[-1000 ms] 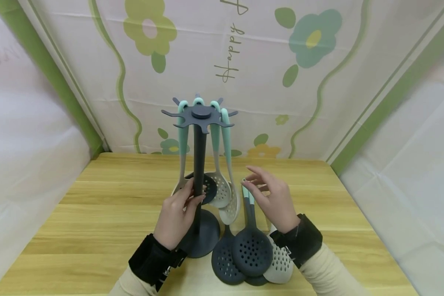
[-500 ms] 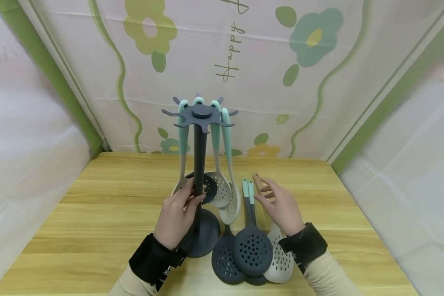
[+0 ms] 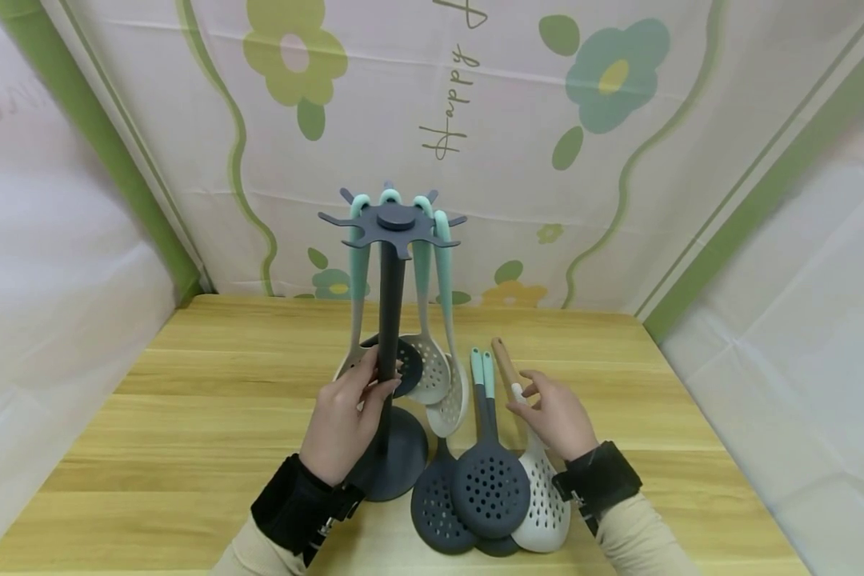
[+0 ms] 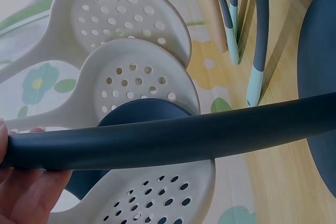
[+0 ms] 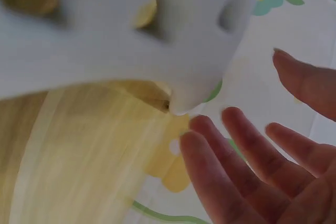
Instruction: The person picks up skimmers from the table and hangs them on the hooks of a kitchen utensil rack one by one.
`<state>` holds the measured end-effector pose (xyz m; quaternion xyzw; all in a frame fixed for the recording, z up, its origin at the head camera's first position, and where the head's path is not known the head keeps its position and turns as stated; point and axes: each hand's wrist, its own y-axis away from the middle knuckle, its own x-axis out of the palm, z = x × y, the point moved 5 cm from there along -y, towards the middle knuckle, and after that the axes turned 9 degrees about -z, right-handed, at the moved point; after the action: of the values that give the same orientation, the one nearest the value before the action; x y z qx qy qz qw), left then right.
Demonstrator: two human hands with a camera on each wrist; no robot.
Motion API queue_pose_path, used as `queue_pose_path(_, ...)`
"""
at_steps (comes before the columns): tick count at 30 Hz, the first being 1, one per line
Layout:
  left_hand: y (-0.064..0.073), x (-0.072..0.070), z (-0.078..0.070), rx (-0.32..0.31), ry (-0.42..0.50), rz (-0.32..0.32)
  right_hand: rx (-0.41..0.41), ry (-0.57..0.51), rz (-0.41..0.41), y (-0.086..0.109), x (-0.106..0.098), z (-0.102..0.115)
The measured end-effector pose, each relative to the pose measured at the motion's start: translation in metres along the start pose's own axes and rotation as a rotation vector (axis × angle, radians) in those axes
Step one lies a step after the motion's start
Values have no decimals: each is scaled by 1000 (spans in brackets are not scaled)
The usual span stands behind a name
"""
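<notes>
My left hand (image 3: 342, 420) grips the dark pole (image 3: 389, 312) of a rotating-style utensil stand, with thumb and fingers round it. From its hooked top (image 3: 396, 220) hang several mint-handled utensils; a pale skimmer (image 3: 432, 380) and a dark perforated one (image 3: 410, 368) show behind the pole. My right hand (image 3: 556, 416) hovers over the neck of a white slotted turner (image 3: 545, 500) with a wooden handle (image 3: 504, 362). In the right wrist view its fingers (image 5: 252, 166) are spread and relaxed, apart from the turner's blurred white head (image 5: 121, 40).
Left of the turner lie dark perforated skimmers, one (image 3: 490, 488) on top of another (image 3: 442, 504), with mint handle ends (image 3: 478, 364). The stand's round base (image 3: 399, 456) rests on the wooden table (image 3: 151, 448). A flower-print cloth (image 3: 490, 184) hangs behind.
My right hand has moved right and toward the body, off the mint handle ends to the wooden-handled turner, uncovering its handle. The left hand stays on the pole.
</notes>
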<state>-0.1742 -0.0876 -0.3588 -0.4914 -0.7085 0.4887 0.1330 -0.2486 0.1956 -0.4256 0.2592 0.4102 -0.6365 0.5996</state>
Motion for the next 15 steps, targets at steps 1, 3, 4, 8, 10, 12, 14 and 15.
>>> queue_pose_path(1,0,0,0,0,0,0,5,4,6,0,1,-2)
queue_pose_path(3,0,0,0,0,0,0,11,11,12,0,2,-5)
queue_pose_path(4,0,0,0,0,0,0,12,12,14,-1,2,-6)
queue_pose_path(8,0,0,0,-2,-2,-1,23,24,34,0,4,-9)
queue_pose_path(10,0,0,0,-5,-3,-1,30,36,48,1,4,-10)
queue_pose_path(12,0,0,0,-8,-4,-1,33,50,59,2,5,-10)
queue_pose_path(14,0,1,0,-11,-4,-1,47,60,73,2,6,-11)
queue_pose_path(15,0,1,0,-11,-5,-2,54,65,80,2,6,-12)
